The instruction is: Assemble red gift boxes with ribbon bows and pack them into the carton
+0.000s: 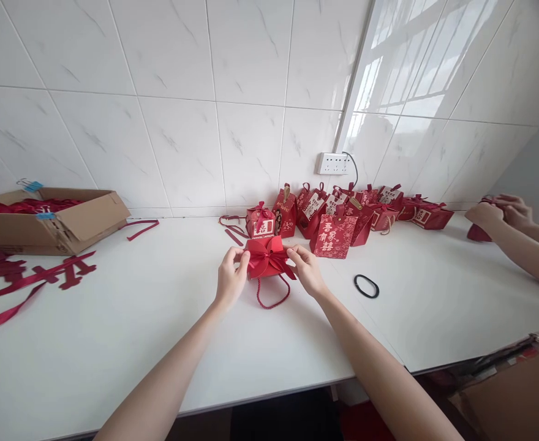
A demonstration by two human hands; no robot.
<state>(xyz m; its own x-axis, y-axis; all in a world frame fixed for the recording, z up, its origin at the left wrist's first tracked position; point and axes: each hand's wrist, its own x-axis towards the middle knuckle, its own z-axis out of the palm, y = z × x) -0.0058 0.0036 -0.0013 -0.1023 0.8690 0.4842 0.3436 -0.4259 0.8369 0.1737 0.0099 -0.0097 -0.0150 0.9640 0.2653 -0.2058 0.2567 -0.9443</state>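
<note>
A red gift box (pixel 261 271) with folded petal-like top flaps stands on the white table in front of me. Across its top lies a red ribbon bow (pixel 267 255). My left hand (pixel 231 275) pinches the bow at its left side, fingers closed. On the opposite side my right hand (pixel 307 268) grips the bow's right loop between thumb and fingers. A twisted red cord handle (pixel 273 306) loops out from the near side of the box onto the table.
Finished-looking red boxes (pixel 334 236) cluster behind, several with tags. A cardboard box (pixel 90 223) of red ribbons is at left, loose ribbons (pixel 10 315) before it. A black ring (pixel 366 286) lies right. Another person's hands (pixel 503 211) hold a red box at far right.
</note>
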